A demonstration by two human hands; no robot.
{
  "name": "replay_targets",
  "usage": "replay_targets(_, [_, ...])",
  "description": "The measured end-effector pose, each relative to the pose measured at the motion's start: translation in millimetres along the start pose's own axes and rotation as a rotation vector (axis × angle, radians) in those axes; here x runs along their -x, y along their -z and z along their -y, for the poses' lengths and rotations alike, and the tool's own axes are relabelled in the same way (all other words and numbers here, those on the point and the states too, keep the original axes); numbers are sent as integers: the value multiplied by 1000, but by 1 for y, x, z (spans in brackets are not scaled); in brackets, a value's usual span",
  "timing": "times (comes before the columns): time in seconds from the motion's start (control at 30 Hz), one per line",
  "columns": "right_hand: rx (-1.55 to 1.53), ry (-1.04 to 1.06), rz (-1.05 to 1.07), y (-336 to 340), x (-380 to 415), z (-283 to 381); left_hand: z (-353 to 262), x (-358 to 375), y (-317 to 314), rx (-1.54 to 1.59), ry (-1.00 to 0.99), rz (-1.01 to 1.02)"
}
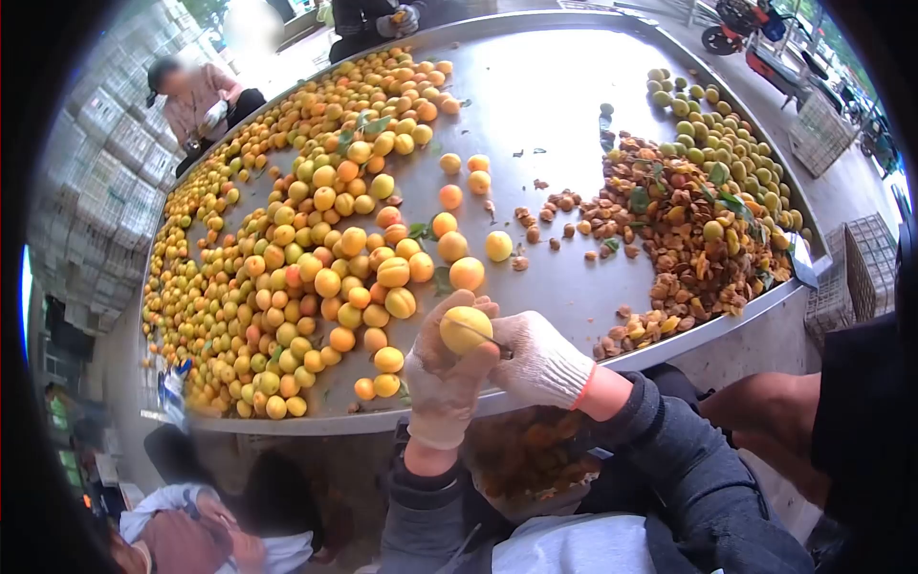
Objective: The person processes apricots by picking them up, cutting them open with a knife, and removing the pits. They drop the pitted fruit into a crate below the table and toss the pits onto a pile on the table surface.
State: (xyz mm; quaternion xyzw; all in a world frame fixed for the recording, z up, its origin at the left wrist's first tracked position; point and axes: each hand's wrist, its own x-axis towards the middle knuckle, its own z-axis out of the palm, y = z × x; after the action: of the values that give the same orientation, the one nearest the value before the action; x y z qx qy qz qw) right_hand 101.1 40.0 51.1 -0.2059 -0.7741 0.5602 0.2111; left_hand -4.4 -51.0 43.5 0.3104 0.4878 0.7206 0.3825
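A yellow apricot (466,329) is held in the fingers of my left hand (438,387), which wears a pale, stained glove. My right hand (543,360), in a white knit glove with a red cuff edge, is closed beside the fruit. Between its fingertips and the apricot shows a thin dark strip that looks like the blade of a small knife (501,348); its handle is hidden in the glove. Below my forearms sits a container with orange-brown fruit pieces (531,450), partly covered by my arms.
Whole apricots (316,258) cover the left of the metal table (535,96). At right lie brown pits and scraps (688,239), with greenish fruit (736,143) behind. Other people (201,100) sit around the table. Crates (865,268) stand at right, stacked crates (105,153) at left.
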Motion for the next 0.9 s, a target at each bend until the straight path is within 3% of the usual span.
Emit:
replay_targets(0.07, [36,-13,-45,-7,1,-5,6,-5,6,-391,-258,-49])
replay_targets(0.1, [79,-25,-103,-9,2,-8,4,-6,9,-393,-252,-52])
replay_targets(0.17, [60,-24,-123,-6,2,-7,-4,-7,11,-866,-428,12])
replay_targets(0.23, [49,-148,114,4,-1,-2,-9,-7,11,-814,-361,54])
replay_targets(0.3, [46,-134,93,4,0,-4,-9,-6,12,-768,-298,90])
replay_targets(0.37, [41,-111,74,2,0,-4,-8,-5,11,-157,-65,114])
replay_targets(0.4, [65,-80,26,2,0,-2,-9,-5,10,-160,-70,110])
replay_targets(0.47, [87,-44,-19,2,0,3,-9,-7,6,199,-36,101])
replay_targets(0.53, [304,-61,-45,3,2,8,5,-7,11,188,-43,113])
replay_targets(0.7, [459,47,-46,5,4,0,1,3,6,166,57,24])
replay_targets(0.8, [503,61,14,8,0,1,-4,3,9,-92,-68,80])
replay_targets(0.87, [513,43,57,10,-3,0,1,0,15,-465,-243,122])
replay_targets(0.9, [528,49,66,10,-6,-1,1,0,14,-464,-241,125])
